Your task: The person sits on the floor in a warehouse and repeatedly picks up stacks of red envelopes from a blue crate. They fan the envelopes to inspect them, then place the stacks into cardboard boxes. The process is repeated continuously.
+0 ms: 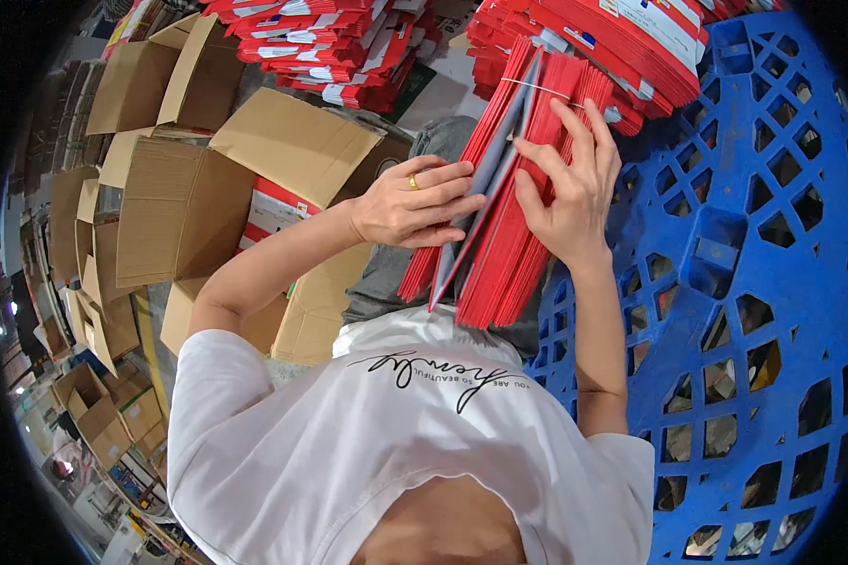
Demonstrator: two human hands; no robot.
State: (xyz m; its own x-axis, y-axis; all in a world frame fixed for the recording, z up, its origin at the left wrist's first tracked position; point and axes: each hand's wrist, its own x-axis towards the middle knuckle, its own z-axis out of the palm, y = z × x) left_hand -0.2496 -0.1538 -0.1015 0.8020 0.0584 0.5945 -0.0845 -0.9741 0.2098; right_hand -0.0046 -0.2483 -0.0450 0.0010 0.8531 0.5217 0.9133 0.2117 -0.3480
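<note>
A thick bundle of red cardboard envelopes (513, 245) stands tilted on my lap, edges up. A thin white band (528, 88) runs across its far end. The bundle parts in the middle, where a grey face (485, 179) shows in the gap. My left hand (419, 202), with a ring on one finger, is closed against the left part, fingertips on the grey face and thumb hidden. My right hand (570, 184) grips the right part from above, its fingers bent over the edges and two fingertips close to the band.
High stacks of red and white envelopes (325, 47) stand ahead, with another stack (622, 47) at the far right. Opened cardboard boxes (174, 207) crowd the left; one holds a red and white package (275, 209). A blue plastic lattice pallet (716, 254) fills my right side.
</note>
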